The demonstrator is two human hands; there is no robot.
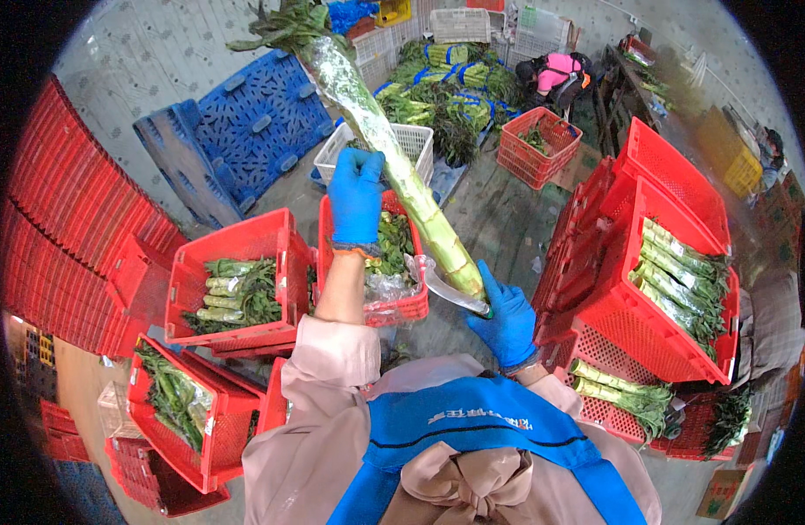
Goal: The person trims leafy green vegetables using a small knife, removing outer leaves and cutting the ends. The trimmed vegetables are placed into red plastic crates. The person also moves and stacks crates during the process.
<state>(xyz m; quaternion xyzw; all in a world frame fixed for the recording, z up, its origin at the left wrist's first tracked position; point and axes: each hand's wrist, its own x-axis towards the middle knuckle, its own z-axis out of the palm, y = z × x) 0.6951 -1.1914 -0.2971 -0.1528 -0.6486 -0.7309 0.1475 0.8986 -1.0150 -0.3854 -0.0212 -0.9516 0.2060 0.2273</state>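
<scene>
A long stem lettuce stalk (428, 213) slants across the middle, its leafy end at the top and its pale base low and right. Shiny clear film covers part of its upper length. My left hand (356, 197), in a blue glove, is closed at the stalk's left side; its fingertips are partly hidden. At the base, my right hand (505, 321), also blue-gloved, holds a knife (451, 289) with a curved blade. The blade lies along the left of the base, and an extended finger touches or nearly touches the base's right side.
Red crates of stem lettuce stand left (235, 328) and right (638, 315). A red crate (397, 314) with leaves and film is below the stalk, a white crate (423, 147) behind. Blue pallets (264, 125) lean at the wall. A co-worker (556, 75) bends near bundled greens (468, 108).
</scene>
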